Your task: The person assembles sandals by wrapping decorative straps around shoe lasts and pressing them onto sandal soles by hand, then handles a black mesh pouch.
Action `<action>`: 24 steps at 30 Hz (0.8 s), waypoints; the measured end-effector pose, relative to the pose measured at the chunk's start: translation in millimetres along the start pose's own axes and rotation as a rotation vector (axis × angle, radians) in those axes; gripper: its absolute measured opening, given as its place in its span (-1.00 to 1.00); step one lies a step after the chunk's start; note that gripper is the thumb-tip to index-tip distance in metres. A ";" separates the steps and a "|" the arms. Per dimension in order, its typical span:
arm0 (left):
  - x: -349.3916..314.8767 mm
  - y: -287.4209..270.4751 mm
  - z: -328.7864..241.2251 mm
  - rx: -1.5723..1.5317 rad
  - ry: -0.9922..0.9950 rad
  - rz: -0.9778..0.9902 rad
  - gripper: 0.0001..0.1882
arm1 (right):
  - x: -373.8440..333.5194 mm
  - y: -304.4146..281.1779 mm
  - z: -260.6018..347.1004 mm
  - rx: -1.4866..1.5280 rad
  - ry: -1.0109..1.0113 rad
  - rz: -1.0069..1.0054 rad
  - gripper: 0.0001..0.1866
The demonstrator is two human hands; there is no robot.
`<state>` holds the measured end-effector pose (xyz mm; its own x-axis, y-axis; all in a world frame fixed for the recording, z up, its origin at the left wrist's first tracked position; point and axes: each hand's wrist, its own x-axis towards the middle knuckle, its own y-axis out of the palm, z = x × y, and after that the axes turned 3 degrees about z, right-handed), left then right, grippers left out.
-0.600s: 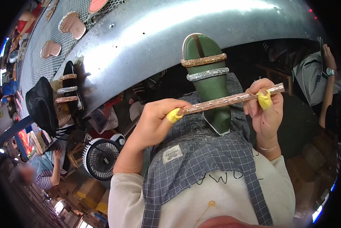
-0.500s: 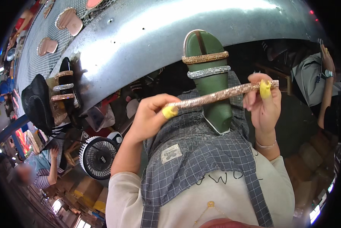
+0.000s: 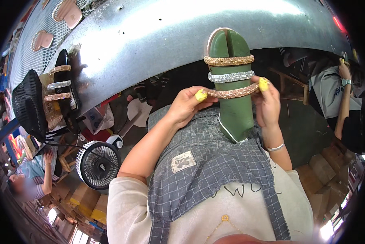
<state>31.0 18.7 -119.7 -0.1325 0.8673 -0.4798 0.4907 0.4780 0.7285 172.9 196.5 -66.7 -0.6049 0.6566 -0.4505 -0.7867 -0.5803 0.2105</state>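
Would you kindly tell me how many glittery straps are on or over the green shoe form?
3: a gold strap uppermost, a silver strap below it, and a copper-coloured strap below that, held between the left hand and right hand; none seems hidden.

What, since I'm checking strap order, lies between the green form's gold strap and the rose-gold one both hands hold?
In the head view, a silver strap lies there, across the green form.
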 end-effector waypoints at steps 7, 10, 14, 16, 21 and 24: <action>2.0 39.4 -12.2 -0.050 0.138 0.076 -0.79 | -7.5 16.2 2.7 0.446 0.370 0.239 -0.72; -8.5 71.9 -31.0 0.152 0.221 0.027 -0.83 | -18.7 15.8 5.0 -0.010 0.011 0.450 -0.69; -8.5 89.1 -34.8 0.291 0.277 0.011 -0.83 | -18.0 8.0 1.5 0.495 0.170 0.457 -0.72; -7.5 89.4 -32.8 0.300 0.290 0.025 -0.82 | -17.5 -1.6 -4.9 0.499 0.215 0.428 -0.73; 2.2 88.7 -19.9 0.295 0.276 -0.015 -0.81 | -25.1 -5.1 -9.0 0.103 -0.017 0.395 -0.80; 6.1 92.3 -19.6 0.298 0.274 -0.013 -0.83 | -17.4 -9.2 -10.9 0.462 0.045 0.536 -0.73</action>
<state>58.6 70.8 -45.8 -0.3454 0.8858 -0.3101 0.7104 0.4627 0.5303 192.1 185.1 -70.3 -0.9255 0.3116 -0.2151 -0.3599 -0.5474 0.7555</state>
